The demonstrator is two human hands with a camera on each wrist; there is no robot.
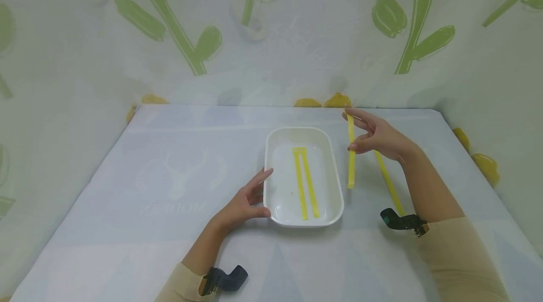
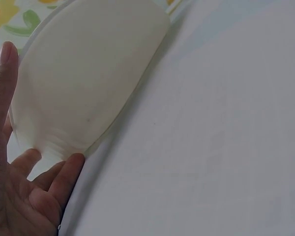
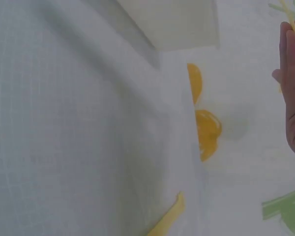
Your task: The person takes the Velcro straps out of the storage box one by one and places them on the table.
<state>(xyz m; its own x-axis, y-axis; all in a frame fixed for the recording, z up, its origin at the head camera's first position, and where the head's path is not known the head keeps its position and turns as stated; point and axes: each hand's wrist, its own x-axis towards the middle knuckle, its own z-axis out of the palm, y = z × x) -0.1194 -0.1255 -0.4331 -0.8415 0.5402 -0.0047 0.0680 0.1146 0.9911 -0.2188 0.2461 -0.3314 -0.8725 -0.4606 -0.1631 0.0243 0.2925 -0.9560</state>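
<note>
Here's the right hand (image 1: 382, 137), up beside the tray's right edge, and it has hold of a yellow strip (image 1: 351, 170): fingertips at the far end, thumb lower down, the fingers gently bent with a gap between them and the thumb. That strip dangles just right of the white tray (image 1: 280, 175), outside its rim. Over on the other side, the left hand (image 1: 239, 205) has its fingers spread wide, fingertips touching the tray's left wall and thumb at the near-left corner, not wrapped around anything. Inside the tray, two more strips (image 1: 300, 184) lie lengthwise on the bottom, side by side, their far ends close together. And a fourth, the loose strip (image 1: 389, 182), slants across the counter (image 1: 169, 226) to the right, its near end by the black wrist camera (image 1: 399, 221) on the right arm. Behind it all, green leaf patterns (image 1: 137, 18) cover the pale backdrop.
</note>
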